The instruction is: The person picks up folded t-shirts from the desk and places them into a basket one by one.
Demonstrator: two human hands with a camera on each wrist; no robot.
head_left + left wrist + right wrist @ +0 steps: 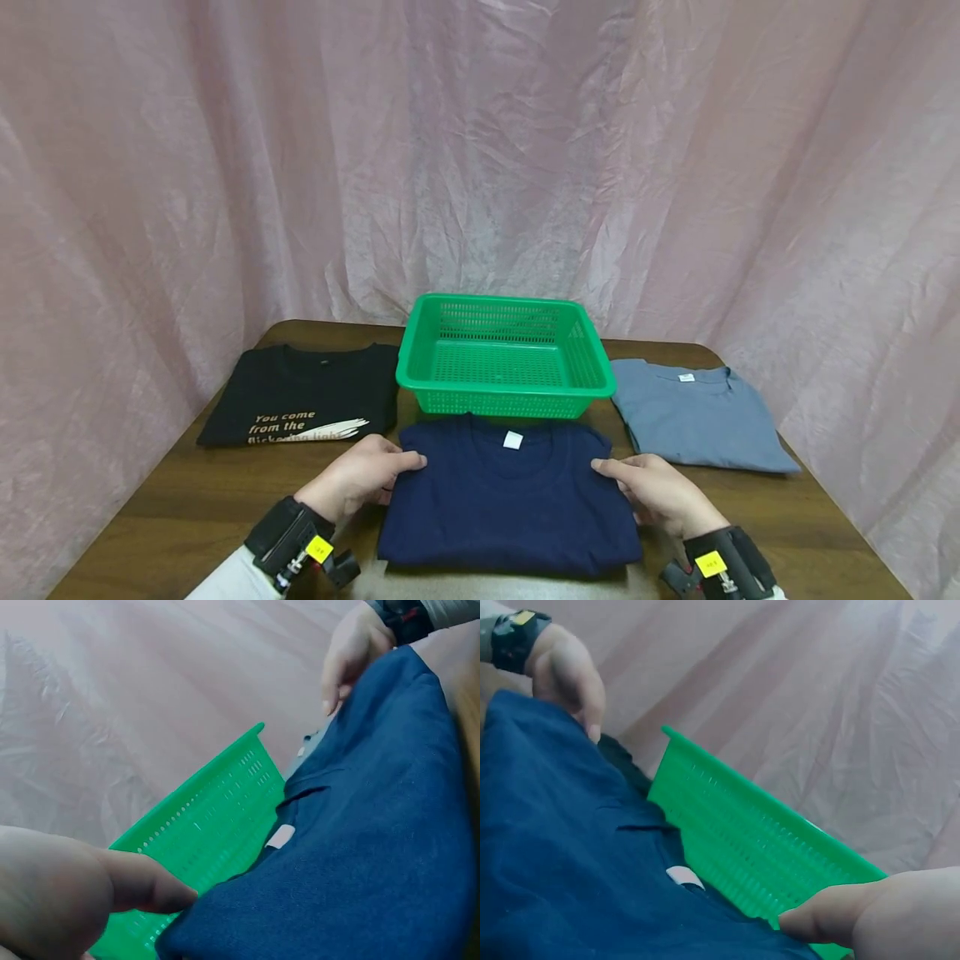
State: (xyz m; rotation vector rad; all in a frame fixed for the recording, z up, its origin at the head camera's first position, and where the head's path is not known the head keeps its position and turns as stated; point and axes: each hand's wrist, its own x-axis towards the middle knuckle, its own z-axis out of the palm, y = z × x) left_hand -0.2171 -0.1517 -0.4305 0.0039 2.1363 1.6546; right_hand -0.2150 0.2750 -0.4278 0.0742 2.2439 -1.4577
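Observation:
A folded navy T-shirt (510, 508) with a white neck label lies in front of me, its collar toward the green basket. My left hand (363, 475) grips the shirt's left edge, thumb on top and fingers underneath. On the opposite edge my right hand (656, 492) holds it the same way. Both wrist views show the navy cloth stretched between the two hands, the thumb of the left hand (97, 889) and of the right hand (877, 911) at its sides. The fingers beneath the cloth are hidden.
Behind the shirt stands a green plastic basket (506, 390) with perforated walls. A folded black T-shirt (315, 387) with printed lettering lies at the left, a folded grey-blue T-shirt (701, 417) at the right. The wooden table (165, 500) ends at a pink curtain (480, 150).

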